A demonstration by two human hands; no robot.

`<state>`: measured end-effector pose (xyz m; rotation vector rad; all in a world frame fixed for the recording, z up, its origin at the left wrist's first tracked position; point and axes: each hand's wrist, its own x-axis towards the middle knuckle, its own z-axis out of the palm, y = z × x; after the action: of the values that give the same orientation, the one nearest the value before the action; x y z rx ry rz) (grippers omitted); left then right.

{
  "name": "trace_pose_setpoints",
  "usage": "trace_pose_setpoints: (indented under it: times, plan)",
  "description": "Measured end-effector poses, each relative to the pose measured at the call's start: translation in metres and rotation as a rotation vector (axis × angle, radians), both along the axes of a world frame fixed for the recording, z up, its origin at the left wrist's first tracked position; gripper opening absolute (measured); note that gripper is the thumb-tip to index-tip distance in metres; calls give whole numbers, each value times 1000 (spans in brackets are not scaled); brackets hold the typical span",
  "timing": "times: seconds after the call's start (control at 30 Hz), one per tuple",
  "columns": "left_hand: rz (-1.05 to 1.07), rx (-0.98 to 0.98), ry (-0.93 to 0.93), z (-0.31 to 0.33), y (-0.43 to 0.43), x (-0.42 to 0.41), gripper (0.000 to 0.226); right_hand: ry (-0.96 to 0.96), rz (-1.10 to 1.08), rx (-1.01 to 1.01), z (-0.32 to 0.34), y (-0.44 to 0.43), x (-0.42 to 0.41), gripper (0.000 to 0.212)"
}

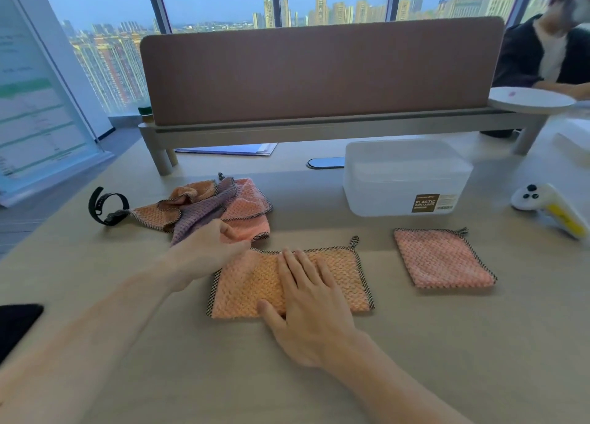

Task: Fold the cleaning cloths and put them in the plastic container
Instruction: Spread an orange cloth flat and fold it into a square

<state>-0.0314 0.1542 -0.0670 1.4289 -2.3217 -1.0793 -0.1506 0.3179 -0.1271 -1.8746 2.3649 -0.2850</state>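
Observation:
An orange cleaning cloth point(249, 283), folded into a wide rectangle, lies in front of me. My right hand point(306, 305) rests flat on its middle, fingers spread. My left hand point(214, 248) pinches the cloth's far left corner. A folded pink cloth point(442, 257) lies to the right. A pile of unfolded cloths point(210, 206), orange, purple and pink, sits behind my left hand. The clear plastic container point(405, 177) stands at the back right with its lid on.
A black strap point(107, 205) lies left of the pile. A white and yellow controller point(549, 208) sits at the right. A brown divider panel point(319, 72) closes the desk's far side. Another person point(549, 53) sits beyond it at the right, by a white plate point(530, 99).

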Motion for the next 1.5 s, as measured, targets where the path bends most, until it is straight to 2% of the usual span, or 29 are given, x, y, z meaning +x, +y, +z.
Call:
trace_pose_setpoints:
  times: [0.13,0.2,0.27,0.33,0.4,0.47,0.5,0.67,0.8,0.87,1.0,1.17,1.37,1.5]
  plan:
    - [-49,-21,65,4,0,0,13,-7,-3,-25,-1,1,-2,82]
    - [-54,60,128,20,3,-9,15,-17,-10,-41,-2,0,-2,82]
    - [-67,203,184,36,8,-25,16,-103,-17,-80,3,0,-3,80]
    - [-105,284,201,44,14,-48,10,-380,-50,-207,13,3,-10,72]
    - [-160,341,214,44,23,-74,3,-676,-118,-443,28,14,-18,57]
    - [-189,388,227,39,33,-98,8,-872,-213,-632,39,30,-27,51]
    - [-192,396,222,37,39,-108,7,-938,-254,-641,43,37,-32,51]
    - [-117,481,219,19,58,-137,3,-909,-409,-466,44,54,-51,41]
    - [-90,541,208,8,62,-141,20,-843,-395,-401,38,58,-61,22]
    - [-114,549,186,6,62,-139,29,-776,-426,-382,35,59,-66,28]
    - [-191,491,131,4,60,-135,37,-737,-472,-319,30,59,-72,42]
    - [-326,282,26,6,58,-128,24,-828,-469,-311,28,62,-73,25]
    - [-415,-226,-92,-1,52,-126,6,-857,-486,-348,25,66,-66,12]
    - [-424,-311,-88,-3,52,-129,6,-851,-471,-367,28,65,-63,6]
